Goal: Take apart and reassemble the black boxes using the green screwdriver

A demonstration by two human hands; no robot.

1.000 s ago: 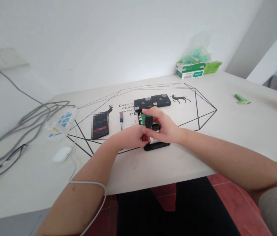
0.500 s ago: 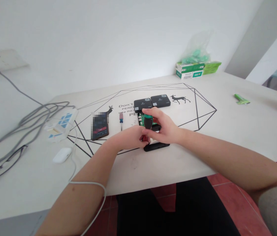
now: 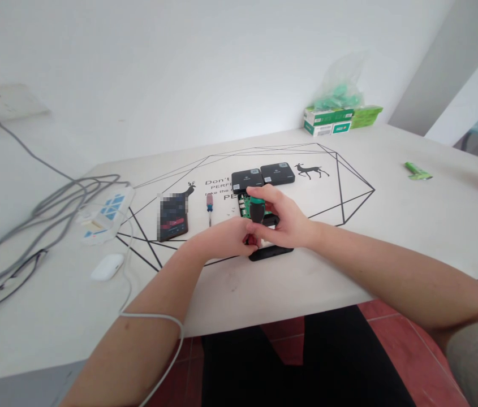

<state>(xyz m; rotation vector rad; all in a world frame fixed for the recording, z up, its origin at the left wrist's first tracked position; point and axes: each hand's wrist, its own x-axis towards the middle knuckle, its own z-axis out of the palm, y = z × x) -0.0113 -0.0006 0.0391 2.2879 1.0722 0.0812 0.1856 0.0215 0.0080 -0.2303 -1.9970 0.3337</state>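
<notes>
My right hand (image 3: 287,217) grips the black and green handle of a screwdriver (image 3: 257,209), which stands roughly upright. Its tip is hidden behind my fingers. My left hand (image 3: 232,234) is closed just below the handle, fingertips bent inward; what they pinch, perhaps the shaft, cannot be made out. Beneath both hands lies an opened black case (image 3: 270,253), with a green circuit board (image 3: 245,206) showing beyond the screwdriver. Two closed black boxes (image 3: 247,180) with labels sit side by side just behind.
Left of the hands are a small screwdriver (image 3: 210,206), tiny screws (image 3: 231,212) and a phone (image 3: 173,217). Farther left lie a white earbud case (image 3: 108,267), a power strip (image 3: 109,217), cables and glasses (image 3: 7,285). Green-white boxes (image 3: 327,121) stand at the back right; a green wrapper (image 3: 417,170) lies right.
Almost nothing differs. Both hands and the screwdriver keep their place, and the whole view has shifted very slightly.
</notes>
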